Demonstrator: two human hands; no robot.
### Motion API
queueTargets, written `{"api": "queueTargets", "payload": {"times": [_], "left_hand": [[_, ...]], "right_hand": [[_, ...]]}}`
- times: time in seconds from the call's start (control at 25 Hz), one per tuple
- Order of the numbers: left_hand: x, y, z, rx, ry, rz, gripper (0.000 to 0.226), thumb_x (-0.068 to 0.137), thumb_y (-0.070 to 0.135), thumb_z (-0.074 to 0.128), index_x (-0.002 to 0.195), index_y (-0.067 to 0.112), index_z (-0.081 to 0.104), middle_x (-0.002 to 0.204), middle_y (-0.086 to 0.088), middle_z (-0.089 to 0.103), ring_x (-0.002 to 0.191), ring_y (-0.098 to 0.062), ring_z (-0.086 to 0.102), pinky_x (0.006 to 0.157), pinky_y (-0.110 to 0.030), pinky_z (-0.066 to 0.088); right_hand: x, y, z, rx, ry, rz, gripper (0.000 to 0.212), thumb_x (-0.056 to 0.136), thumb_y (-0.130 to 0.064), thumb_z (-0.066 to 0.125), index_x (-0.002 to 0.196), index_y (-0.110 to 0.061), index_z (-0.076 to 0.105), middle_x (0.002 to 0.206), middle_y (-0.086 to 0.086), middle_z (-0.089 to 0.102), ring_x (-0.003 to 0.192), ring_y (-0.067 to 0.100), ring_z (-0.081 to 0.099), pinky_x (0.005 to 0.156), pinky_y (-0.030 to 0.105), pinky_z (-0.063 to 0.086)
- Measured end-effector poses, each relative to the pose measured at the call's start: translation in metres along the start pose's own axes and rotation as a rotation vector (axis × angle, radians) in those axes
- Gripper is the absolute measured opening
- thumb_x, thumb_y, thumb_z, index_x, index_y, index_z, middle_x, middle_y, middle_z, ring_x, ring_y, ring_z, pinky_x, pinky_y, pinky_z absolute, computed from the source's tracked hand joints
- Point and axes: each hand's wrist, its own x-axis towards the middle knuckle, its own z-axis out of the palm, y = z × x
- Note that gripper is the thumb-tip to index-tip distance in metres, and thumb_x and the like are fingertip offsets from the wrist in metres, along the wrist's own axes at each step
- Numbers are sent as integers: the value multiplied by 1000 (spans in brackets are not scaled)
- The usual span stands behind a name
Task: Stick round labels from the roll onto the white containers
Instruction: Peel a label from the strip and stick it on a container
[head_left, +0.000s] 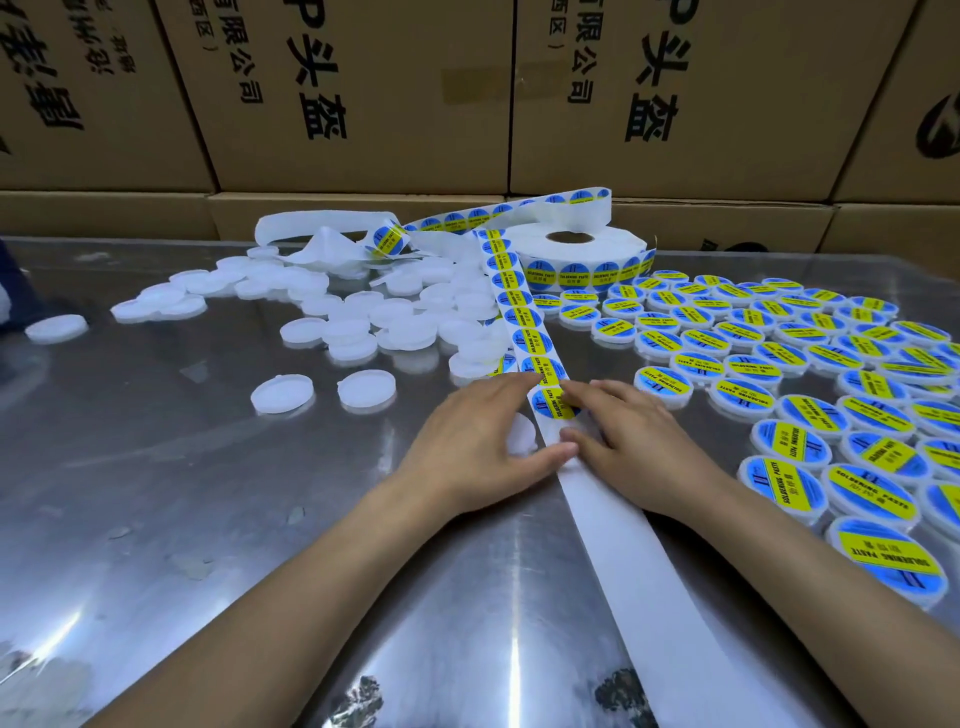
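1. A shiny metal table (218, 519) carries everything.
2. Plain white containers (363, 317) lie loosely heaped at the far left and middle, with a few strays nearer.
3. Labelled containers (779, 353) crowd the right side in close rows.
4. The label roll (582, 249) lies flat at the far edge.
5. Its strip (524, 322) runs toward the near edge, bare backing (649, 561) at the near end.
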Motion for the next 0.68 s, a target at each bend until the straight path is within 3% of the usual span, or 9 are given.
{"api": "queueTargets", "payload": {"times": [0.16,0.36,0.44,0.68], "left_hand": [[3,0,5,1,-57,27,67,83,54,57,140,24,40,140,9,47,130,-11,41,106,-33,33],[3,-1,6,-50,-102,-38,69,82,53,60,141,25,39,141,8,47,130,-11,40,105,-29,32],[4,-2,5,-59,-97,-51,70,81,54,61,140,24,39,141,7,47,129,-11,41,103,-27,32],[4,0,3,-117,-61,-30,45,78,48,67,117,27,61,111,8,63,108,-10,56,92,-31,43]], "right_hand": [[1,-1,-1,69,55,-62,51,88,-32,61,136,-28,46,119,-13,61,123,10,39,105,31,29],[2,3,2,108,5,0,50,86,-37,63,134,-32,49,129,-1,53,128,12,39,106,32,32],[2,2,1,120,22,2,48,84,-37,65,131,-31,53,122,-3,57,124,11,42,103,33,36],[0,-2,-2,91,117,-8,24,81,-42,66,103,-33,66,94,-9,66,104,7,48,80,26,36]]}}
